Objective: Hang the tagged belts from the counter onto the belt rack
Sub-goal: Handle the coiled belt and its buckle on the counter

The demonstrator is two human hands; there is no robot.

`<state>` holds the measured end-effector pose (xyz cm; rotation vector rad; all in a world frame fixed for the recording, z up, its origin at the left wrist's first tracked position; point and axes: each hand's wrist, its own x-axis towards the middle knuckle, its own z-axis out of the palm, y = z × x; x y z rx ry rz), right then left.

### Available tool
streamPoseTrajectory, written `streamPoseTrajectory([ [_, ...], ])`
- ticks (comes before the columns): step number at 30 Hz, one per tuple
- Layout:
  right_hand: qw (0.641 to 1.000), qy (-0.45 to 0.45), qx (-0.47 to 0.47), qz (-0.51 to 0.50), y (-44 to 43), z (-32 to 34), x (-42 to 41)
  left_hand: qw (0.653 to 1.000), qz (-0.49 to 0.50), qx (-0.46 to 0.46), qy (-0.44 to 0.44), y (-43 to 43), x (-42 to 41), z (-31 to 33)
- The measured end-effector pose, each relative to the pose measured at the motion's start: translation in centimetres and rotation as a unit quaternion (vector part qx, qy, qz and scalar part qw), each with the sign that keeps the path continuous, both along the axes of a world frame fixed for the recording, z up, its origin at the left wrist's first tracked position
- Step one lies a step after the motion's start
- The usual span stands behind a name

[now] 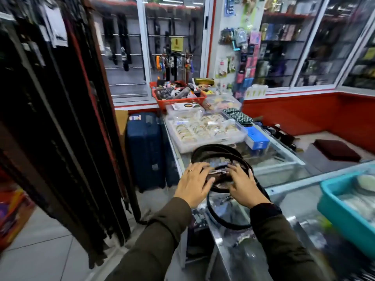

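A pile of coiled dark belts (216, 152) lies on the glass counter (284, 165), with loops hanging over the near edge. My left hand (193, 183) and my right hand (244, 184) both rest on the middle of the pile, fingers curled over the buckles and a shiny tag. Whether the fingers close around a belt is hidden by the hands themselves. The belt rack (60, 122) stands at the left, densely hung with dark belts down to near the floor.
A clear tray of bangles (205, 130) and a red basket (178, 98) sit farther along the counter. A blue box (256, 137) lies to the right, a teal tub (345, 209) at near right. A navy suitcase (145, 149) stands on the floor between rack and counter.
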<state>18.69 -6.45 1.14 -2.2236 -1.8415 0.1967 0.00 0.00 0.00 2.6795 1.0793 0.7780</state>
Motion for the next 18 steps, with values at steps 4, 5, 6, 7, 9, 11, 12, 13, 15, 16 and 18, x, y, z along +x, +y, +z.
streamPoseTrajectory([
  [4, 0.996, -0.022, -0.089, 0.004, -0.9, -0.3, 0.9, 0.989, -0.041, -0.019, 0.144, -0.2, 2.4, -1.1],
  [5, 0.995, -0.036, -0.090, 0.008, -1.0, -0.2, 0.8, 0.983, -0.040, -0.007, 0.178, -0.2, 3.1, -1.6],
  [6, 0.994, -0.053, -0.096, 0.012, -1.1, -0.2, 0.6, 0.978, -0.042, 0.002, 0.203, -0.2, 3.6, -2.0],
  [7, 0.992, -0.073, -0.098, 0.015, -1.1, -0.2, 0.5, 0.974, -0.040, 0.009, 0.224, -0.3, 4.0, -2.3],
  [9, 0.991, -0.093, -0.092, 0.015, -1.0, -0.1, 0.4, 0.968, -0.031, 0.032, 0.248, -0.5, 4.6, -2.5],
  [11, 0.992, -0.101, -0.081, 0.012, -1.0, -0.4, 0.6, 0.967, -0.015, 0.039, 0.252, -0.6, 5.0, -2.4],
  [12, 0.993, -0.097, -0.070, 0.013, -1.1, -0.4, 0.7, 0.969, -0.012, 0.041, 0.243, -0.6, 5.1, -2.4],
  [13, 0.994, -0.089, -0.057, 0.009, -1.0, -0.4, 0.9, 0.972, -0.008, 0.039, 0.232, -0.6, 5.0, -2.3],
  [15, 0.997, -0.068, -0.032, -0.005, -1.0, -0.2, 1.1, 0.978, -0.003, 0.050, 0.201, -0.4, 4.9, -2.3],
  [16, 0.998, -0.062, -0.022, -0.009, -1.0, 0.2, 1.1, 0.982, -0.004, 0.055, 0.179, -0.3, 4.8, -2.2],
  [18, 0.998, -0.067, -0.006, -0.004, -0.9, 1.1, 0.8, 0.987, -0.005, 0.065, 0.148, -0.1, 4.5, -1.9],
])
